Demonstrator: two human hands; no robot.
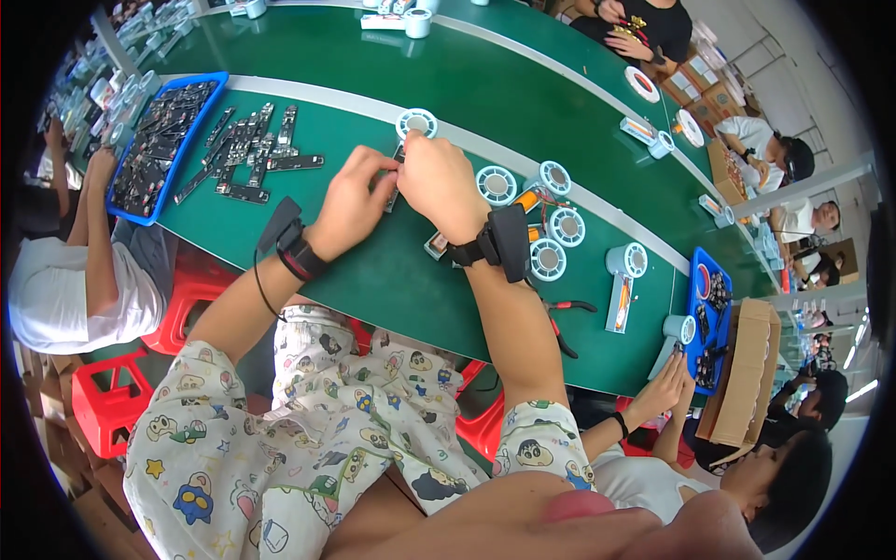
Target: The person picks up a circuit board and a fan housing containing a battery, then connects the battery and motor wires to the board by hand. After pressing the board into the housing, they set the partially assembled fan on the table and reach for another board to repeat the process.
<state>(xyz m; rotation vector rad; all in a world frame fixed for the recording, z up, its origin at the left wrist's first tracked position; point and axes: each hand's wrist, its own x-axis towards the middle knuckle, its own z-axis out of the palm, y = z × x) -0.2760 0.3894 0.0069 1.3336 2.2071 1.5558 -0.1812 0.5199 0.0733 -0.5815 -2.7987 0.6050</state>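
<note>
We look down over a long green tabletop (392, 271) from above our own arms. Our left hand (353, 201) and right hand (439, 182) meet near its middle, and between them we hold a small dark strip-shaped part (396, 177), raised just above the surface. The fingers of both hands are curled narrowly around it, pinching it from either side; most of the part is hidden by them. Each wrist wears a black band.

Just beyond the hands a white tape reel (416, 122) lies flat. To our left, a loose scatter of dark strip parts (247, 149) lies on the tabletop, and further left a blue tray (159, 149) holds more of them. To our right sit several more white reels (549, 224), and nearer our right forearm a pair of red-handled pliers (565, 322). Further right is a second blue tray (709, 322) beside a cardboard box (747, 373).

Other people sit at either side, one in a white shirt on our left.
</note>
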